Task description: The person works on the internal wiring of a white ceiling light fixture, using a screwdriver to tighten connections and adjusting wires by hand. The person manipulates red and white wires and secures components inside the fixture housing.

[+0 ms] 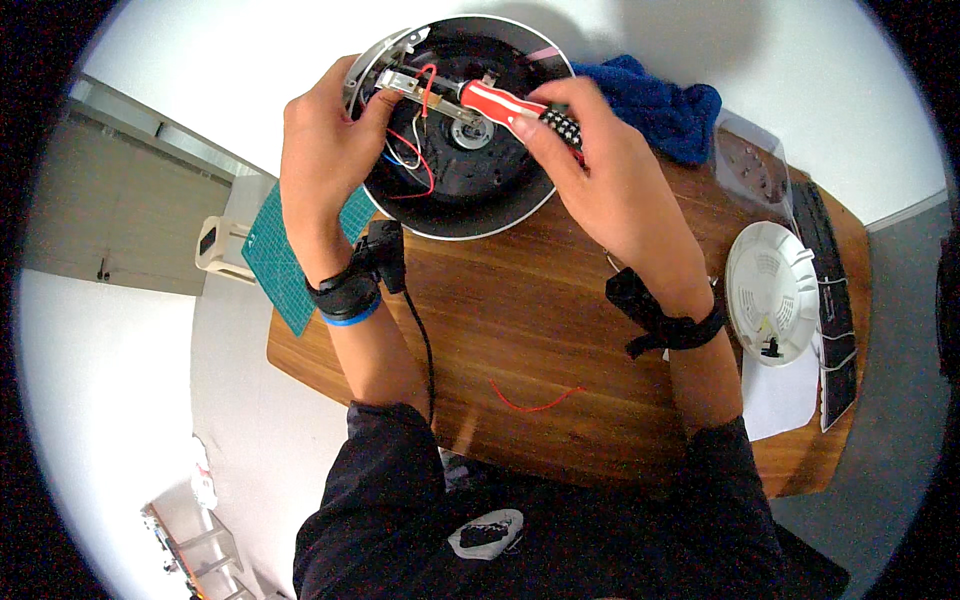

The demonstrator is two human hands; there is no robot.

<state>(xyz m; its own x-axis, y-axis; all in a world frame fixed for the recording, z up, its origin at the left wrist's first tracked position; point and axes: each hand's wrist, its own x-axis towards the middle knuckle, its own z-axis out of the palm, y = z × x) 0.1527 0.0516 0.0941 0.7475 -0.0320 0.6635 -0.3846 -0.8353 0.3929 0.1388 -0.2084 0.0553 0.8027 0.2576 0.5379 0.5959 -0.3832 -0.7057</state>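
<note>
A round black appliance body [455, 195] with a pale rim lies at the top of the table, red, white and blue wires inside it. My left hand [325, 135] is closed at its left side, thumb at the metal bracket [400, 82]. My right hand [610, 180] grips a screwdriver [485, 98] with a red handle, its shaft reaching left to that bracket. Both wrists carry black strapped devices.
Around them are a blue cloth [660, 110], a clear tray of small parts [750, 165], a white plastic cover [770, 290] on paper [780, 400], a black bar [835, 390], a green mat [285, 270] and a loose red wire [530, 408] on the wooden table [500, 330].
</note>
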